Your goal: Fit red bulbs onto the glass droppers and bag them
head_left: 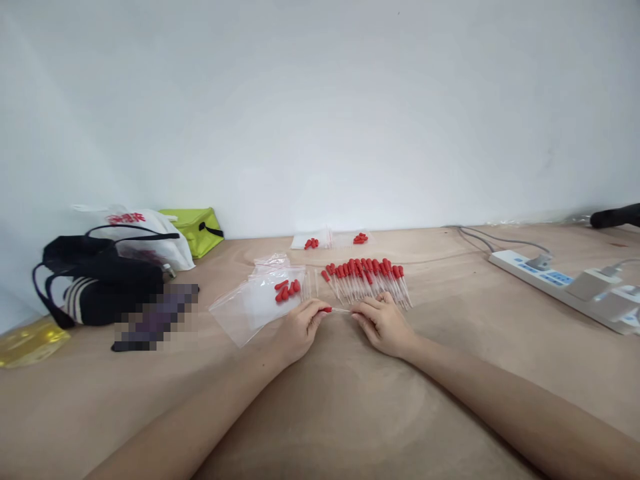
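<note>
Between my two hands lies a dropper, held level just above the table. My left hand (302,328) pinches its red rubber bulb (327,309). The fingers of my right hand (383,323) are closed on its clear glass tube (342,311). Just beyond is a row of droppers (367,277) with red bulbs pointing away from me and thin tubes towards me. Left of that row, several loose red bulbs (287,291) rest on a clear zip bag (255,300), with a few bare tubes (311,283) beside them.
Near the wall, more red bulbs (361,238) lie on plastic bags. A black bag (110,280), a white plastic bag (150,243) and a lime green bag (197,230) stand at the left. To the right is a white power strip (533,272) with plugs and cables.
</note>
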The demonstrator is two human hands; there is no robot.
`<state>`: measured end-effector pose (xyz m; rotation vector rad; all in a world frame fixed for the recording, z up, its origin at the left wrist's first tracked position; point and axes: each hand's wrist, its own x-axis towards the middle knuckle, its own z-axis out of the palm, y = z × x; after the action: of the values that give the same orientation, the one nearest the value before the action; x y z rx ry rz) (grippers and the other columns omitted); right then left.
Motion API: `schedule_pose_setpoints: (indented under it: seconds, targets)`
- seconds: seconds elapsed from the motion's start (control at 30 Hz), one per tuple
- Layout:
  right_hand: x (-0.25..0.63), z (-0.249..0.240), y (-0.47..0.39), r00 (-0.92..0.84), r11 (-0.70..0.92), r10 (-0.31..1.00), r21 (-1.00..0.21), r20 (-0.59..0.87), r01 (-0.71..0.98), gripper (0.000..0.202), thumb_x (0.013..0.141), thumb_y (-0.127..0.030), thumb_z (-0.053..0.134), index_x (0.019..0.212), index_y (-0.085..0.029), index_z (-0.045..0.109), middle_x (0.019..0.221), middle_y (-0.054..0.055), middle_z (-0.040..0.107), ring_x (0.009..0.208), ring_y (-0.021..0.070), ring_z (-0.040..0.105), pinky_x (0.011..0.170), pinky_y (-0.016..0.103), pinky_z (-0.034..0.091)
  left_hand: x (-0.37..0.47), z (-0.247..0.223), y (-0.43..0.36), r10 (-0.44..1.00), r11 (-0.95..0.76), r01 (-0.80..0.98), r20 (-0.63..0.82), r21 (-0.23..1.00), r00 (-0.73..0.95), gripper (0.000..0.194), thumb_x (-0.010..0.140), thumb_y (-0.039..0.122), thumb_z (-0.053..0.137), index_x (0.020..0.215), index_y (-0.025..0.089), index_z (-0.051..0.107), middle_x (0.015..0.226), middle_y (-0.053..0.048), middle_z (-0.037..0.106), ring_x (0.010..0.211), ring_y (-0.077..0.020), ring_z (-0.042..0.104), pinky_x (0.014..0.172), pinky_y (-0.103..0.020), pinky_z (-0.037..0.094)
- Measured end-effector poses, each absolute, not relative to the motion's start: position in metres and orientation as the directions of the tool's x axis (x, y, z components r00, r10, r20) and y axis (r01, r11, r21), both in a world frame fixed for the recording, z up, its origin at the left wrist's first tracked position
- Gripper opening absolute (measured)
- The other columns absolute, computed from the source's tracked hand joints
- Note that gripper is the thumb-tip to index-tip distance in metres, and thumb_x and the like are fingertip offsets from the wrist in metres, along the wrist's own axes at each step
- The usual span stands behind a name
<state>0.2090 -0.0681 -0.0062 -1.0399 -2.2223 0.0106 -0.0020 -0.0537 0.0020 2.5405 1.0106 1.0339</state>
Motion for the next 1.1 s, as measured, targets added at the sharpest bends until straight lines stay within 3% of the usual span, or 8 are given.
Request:
schedule_pose_setpoints:
  seconds: [0.23, 0.7, 1.1]
  targets:
    - [0.214, -0.008, -0.061, -0.519, 0.726, 0.659, -0.28, 0.544, 0.628, 0.019, 0.085, -0.019, 0.041, 0.09, -0.021, 0.059, 0.083, 0.001, 0.064, 0.068, 0.0108, 0.052, 0.068, 0.028, 0.022, -0.002, 0.005, -0.056, 0.662, -0.75, 0.503, 0.484, 0.43, 0.572, 0.015, 0.086, 0.021, 0.041, 0.083, 0.016, 0.055, 0.078, -0.002, 0.059, 0.072, -0.0119, 0.054, 0.066, -0.023, 0.043]
    - [0.212, -0.006, -0.064, -0.572, 0.714, 0.587, -0.034, 0.573, 0.7, 0.019, 0.079, -0.013, 0.042, 0.074, -0.018, 0.06, 0.067, 0.0, 0.06, 0.056, 0.0094, 0.041, 0.062, 0.03, 0.015, 0.001, 0.008, -0.059, 0.609, -0.793, 0.486, 0.498, 0.367, 0.618, 0.016, 0.084, 0.022, 0.044, 0.079, 0.015, 0.057, 0.073, -0.003, 0.06, 0.067, -0.0117, 0.055, 0.062, -0.022, 0.043]
    - [0.202, -0.006, -0.066, -0.594, 0.749, 0.549, -0.031, 0.589, 0.661, 0.018, 0.075, -0.01, 0.042, 0.069, -0.016, 0.058, 0.061, -0.001, 0.056, 0.054, 0.0091, 0.038, 0.062, 0.029, 0.015, 0.002, 0.006, -0.06, 0.538, -0.839, 0.48, 0.531, 0.258, 0.655, 0.017, 0.084, 0.024, 0.044, 0.076, 0.014, 0.055, 0.069, -0.003, 0.057, 0.06, -0.0113, 0.051, 0.056, -0.022, 0.04]
